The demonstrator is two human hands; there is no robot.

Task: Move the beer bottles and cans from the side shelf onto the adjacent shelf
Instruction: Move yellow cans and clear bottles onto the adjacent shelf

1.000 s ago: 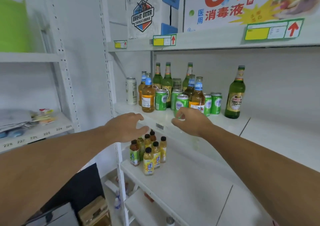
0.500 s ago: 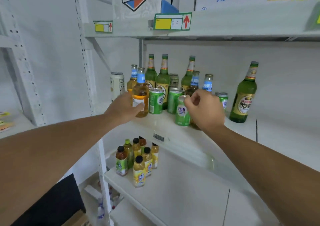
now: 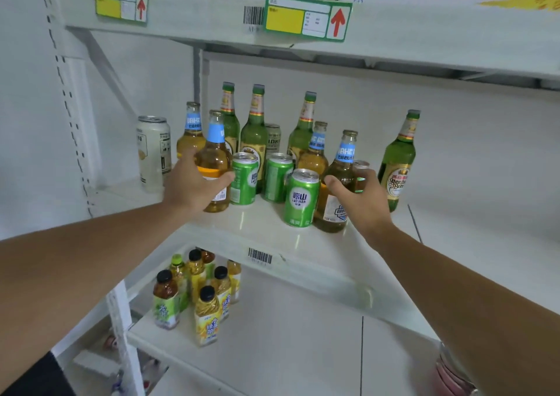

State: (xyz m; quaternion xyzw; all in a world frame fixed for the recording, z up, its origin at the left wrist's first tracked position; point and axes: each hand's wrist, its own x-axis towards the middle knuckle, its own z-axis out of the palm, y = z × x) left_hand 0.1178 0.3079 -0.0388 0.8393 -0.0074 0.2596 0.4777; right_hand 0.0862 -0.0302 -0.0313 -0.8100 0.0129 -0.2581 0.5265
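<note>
Beer bottles and cans stand grouped on the middle white shelf [image 3: 272, 238]. My left hand [image 3: 194, 183] grips an amber bottle with a blue neck label [image 3: 215, 156] at the group's front left. My right hand [image 3: 360, 201] wraps around another amber blue-labelled bottle [image 3: 342, 171] at the front right. A green can [image 3: 301, 198] stands between my hands, with two more green cans [image 3: 244, 180] behind it. Tall green bottles [image 3: 254, 135] line the back. One green bottle [image 3: 398, 162] stands apart on the right. A white can [image 3: 153, 150] sits at the left.
The shelf above [image 3: 394, 41] hangs low over the bottle tops and carries yellow price tags. Several small tea bottles [image 3: 197, 292] stand on the shelf below. A perforated upright [image 3: 69, 98] borders the left. Bare white shelf [image 3: 485, 229] extends to the right.
Both hands reached forward from the shelf edge into the group. The left hand took hold of the front left amber bottle and the right hand closed around the front right one. The view moved closer.
</note>
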